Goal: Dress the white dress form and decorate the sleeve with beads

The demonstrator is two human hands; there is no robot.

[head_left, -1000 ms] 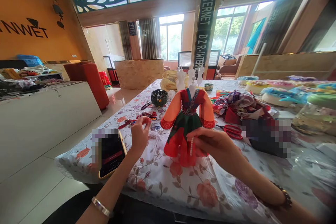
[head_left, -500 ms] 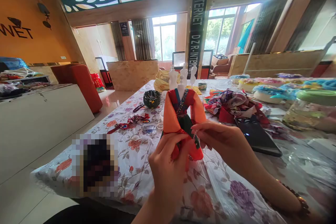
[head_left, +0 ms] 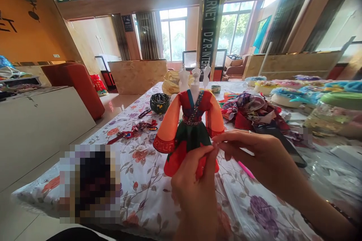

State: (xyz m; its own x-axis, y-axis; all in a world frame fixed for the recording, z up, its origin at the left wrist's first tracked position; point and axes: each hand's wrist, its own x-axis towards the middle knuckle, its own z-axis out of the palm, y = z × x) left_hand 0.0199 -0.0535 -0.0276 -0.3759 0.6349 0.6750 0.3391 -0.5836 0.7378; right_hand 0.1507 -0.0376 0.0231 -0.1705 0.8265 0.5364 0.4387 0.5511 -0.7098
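Observation:
A small white mannequin (head_left: 195, 76) stands upright in front of me, wearing a miniature dress (head_left: 195, 135) with a red bodice, a green and red skirt and wide orange sleeves. My left hand (head_left: 194, 184) is before the skirt's right side, thumb and fingers pinched together. Against its fingertips, just below the right sleeve cuff, my right hand (head_left: 251, 154) is also pinched. Something small and pale shows between the fingertips, too small to name. The left sleeve (head_left: 169, 124) hangs spread out to the side.
A dark woven basket (head_left: 160, 103) and ribbon scraps (head_left: 141, 128) lie left of the dress. A fabric pile (head_left: 251, 111), a dark flat device (head_left: 291, 150) and a green-lidded jar (head_left: 325, 116) are on the right. Beneath my right hand lies a pink stick (head_left: 246, 169).
My left hand has moved right, away from the left sleeve, which now hangs out to the side. Both hands' fingertips meet near the right cuff. The view has shifted slightly.

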